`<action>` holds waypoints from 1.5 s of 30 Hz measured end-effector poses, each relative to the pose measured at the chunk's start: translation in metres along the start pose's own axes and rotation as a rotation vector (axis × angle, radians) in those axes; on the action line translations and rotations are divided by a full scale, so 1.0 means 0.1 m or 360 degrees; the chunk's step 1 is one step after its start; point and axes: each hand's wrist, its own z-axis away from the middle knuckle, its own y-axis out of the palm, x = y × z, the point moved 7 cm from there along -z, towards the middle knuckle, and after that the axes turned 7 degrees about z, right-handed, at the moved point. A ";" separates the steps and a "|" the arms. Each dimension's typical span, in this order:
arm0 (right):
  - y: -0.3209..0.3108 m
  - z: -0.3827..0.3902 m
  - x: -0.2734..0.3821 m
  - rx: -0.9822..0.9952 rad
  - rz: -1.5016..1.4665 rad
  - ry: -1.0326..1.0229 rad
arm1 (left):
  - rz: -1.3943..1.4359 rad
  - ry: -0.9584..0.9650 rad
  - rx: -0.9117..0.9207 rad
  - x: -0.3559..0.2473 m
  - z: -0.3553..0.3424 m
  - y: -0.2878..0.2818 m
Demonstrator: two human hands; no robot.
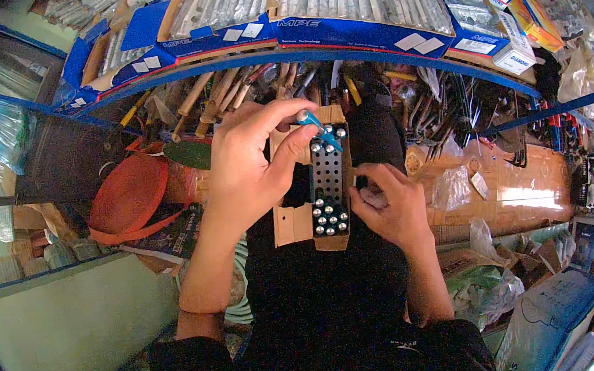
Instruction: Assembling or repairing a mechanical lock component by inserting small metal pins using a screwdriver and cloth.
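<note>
My left hand [252, 154] pinches a slim blue pen-like piece [313, 123] between thumb and forefinger, tilted over the far end of a small cardboard box [332, 243]. Inside the box is a dark rack [328, 174] with rows of round holes. Several pieces with round silver tops [330, 215] stand in its near end, and a few more in its far end. The middle holes hold nothing. My right hand [394, 207] is curled close against the box's right side. Whatever its fingers grip is hidden. An opened cardboard flap [293, 225] sticks out on the box's left.
A blue shelf edge [281, 55] crosses ahead, bearing blue cartons [367, 28] of wrapped long pieces. Wooden-handled tools [197, 97] lie beneath it. A red round strap or basin [131, 195] is at left. Plastic bags and a large cardboard carton [511, 178] are at right.
</note>
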 end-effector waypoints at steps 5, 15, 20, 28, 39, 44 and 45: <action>0.08 0.03 0.00 0.0093 0.0076 -0.0093 | 0.0069 -0.0064 0.0011 0.04 0.02 0.06; 0.12 0.04 -0.13 0.0034 -0.0097 0.0117 | 0.0228 -0.0123 0.0196 0.25 -0.03 0.27; 0.07 -0.02 -0.10 -0.0010 -0.0113 0.0048 | 0.0295 -0.0084 0.0286 0.32 -0.06 0.37; -0.33 -0.46 0.15 -0.0188 -0.0142 -0.0095 | 0.0392 0.0005 0.0406 0.27 -0.10 0.61; -0.20 -0.69 0.12 -0.0172 -0.0031 -0.0395 | 0.0202 -0.0017 0.0306 0.40 -0.05 0.71; -0.29 -0.68 0.13 -0.0187 -0.0036 -0.0357 | 0.0051 0.0140 0.0195 0.26 -0.08 0.54; -0.33 -0.66 0.13 -0.0203 -0.0070 -0.0307 | 0.0056 0.0138 0.0196 0.29 -0.07 0.52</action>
